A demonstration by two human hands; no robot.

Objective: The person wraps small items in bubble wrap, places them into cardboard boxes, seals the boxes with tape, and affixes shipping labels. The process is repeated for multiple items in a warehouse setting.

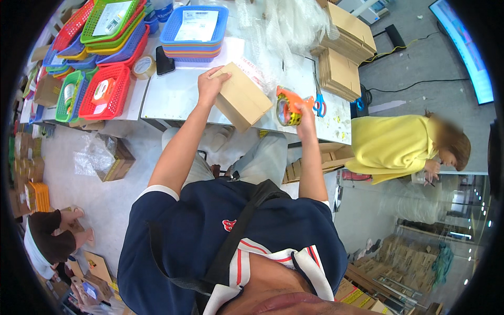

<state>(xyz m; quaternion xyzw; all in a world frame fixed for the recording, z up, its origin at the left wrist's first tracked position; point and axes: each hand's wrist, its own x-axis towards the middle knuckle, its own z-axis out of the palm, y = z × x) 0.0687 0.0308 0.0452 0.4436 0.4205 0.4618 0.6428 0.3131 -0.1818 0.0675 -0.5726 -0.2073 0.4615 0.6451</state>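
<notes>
My left hand (211, 85) grips one end of a small brown cardboard box (242, 97), which is tilted above the front edge of the white table (176, 100). In my right hand (306, 122) is an orange tape dispenser (295, 100) loaded with a roll of yellow and black tape (284, 109). Box and dispenser are apart, the dispenser to the right of the box. Scissors with blue handles (319, 106) lie on the table just beyond my right hand. The underside of the box and part of the dispenser's handle are hidden.
Stacked colourful baskets (107, 89) fill the left table; a blue basket (194, 26) with a paper slip stands at the back. A phone (164, 61), a tape roll (143, 67), bubble wrap (294, 31) and flattened cartons (341, 73) lie around. A person in yellow (391, 147) is at right.
</notes>
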